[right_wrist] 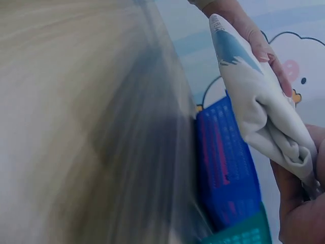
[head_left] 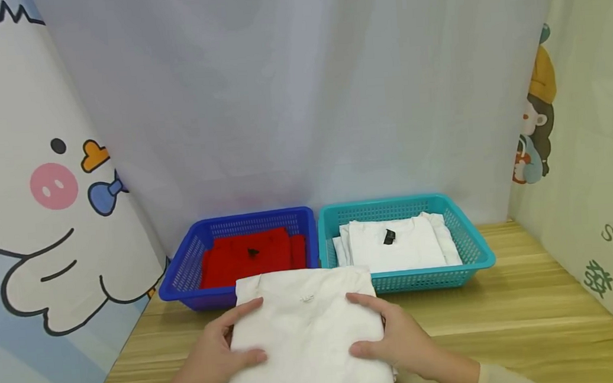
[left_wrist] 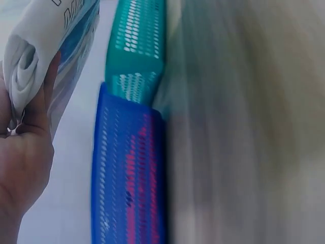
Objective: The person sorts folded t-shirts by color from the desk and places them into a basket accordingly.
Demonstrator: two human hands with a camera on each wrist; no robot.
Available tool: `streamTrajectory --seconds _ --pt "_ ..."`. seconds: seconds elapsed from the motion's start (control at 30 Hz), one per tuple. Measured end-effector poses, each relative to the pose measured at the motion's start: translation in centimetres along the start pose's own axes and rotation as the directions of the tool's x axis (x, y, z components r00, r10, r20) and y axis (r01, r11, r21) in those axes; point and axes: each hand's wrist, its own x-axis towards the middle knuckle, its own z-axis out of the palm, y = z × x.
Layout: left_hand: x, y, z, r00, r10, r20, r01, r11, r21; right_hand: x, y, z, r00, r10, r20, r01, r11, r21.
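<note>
A folded white shirt (head_left: 308,345) is held up in front of the two baskets, over the wooden table. My left hand (head_left: 219,355) grips its left side, thumb on top and fingers passing beneath. On the opposite side my right hand (head_left: 397,336) holds it the same way. Both wrist views show the folded layers edge-on, with a blue print and some lettering on the underside of the shirt (right_wrist: 249,96). A small grey mark sits near the collar. Most of my fingers are hidden under the cloth in the head view.
A dark blue basket (head_left: 184,272) holds folded red clothes (head_left: 247,258). Right beside it, a teal basket (head_left: 473,245) contains folded white clothes (head_left: 396,250) with a black tag. Both stand at the back of the wooden table (head_left: 534,312), before a pale curtain (head_left: 300,97).
</note>
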Motion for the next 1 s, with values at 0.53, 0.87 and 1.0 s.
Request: streamTrajectory --seconds 0.53,0.87,1.0 --pt "9.8 5.5 4.8 0.983 0.186 0.001 -0.186 0.982 0.016 3.4 -0.9 -10.3 0.992 -0.055 -0.115 0.033 0.983 -0.183" --pt "17.6 7.7 8.6 0.976 0.217 0.036 -0.218 0.975 0.049 6.6 0.5 -17.8 0.996 -0.012 -0.089 -0.006 0.98 -0.198" --pt "19.9 7.6 9.7 0.983 0.18 0.02 -0.181 0.983 0.043 7.8 1.3 -19.5 0.997 0.02 -0.077 -0.034 0.983 -0.183"
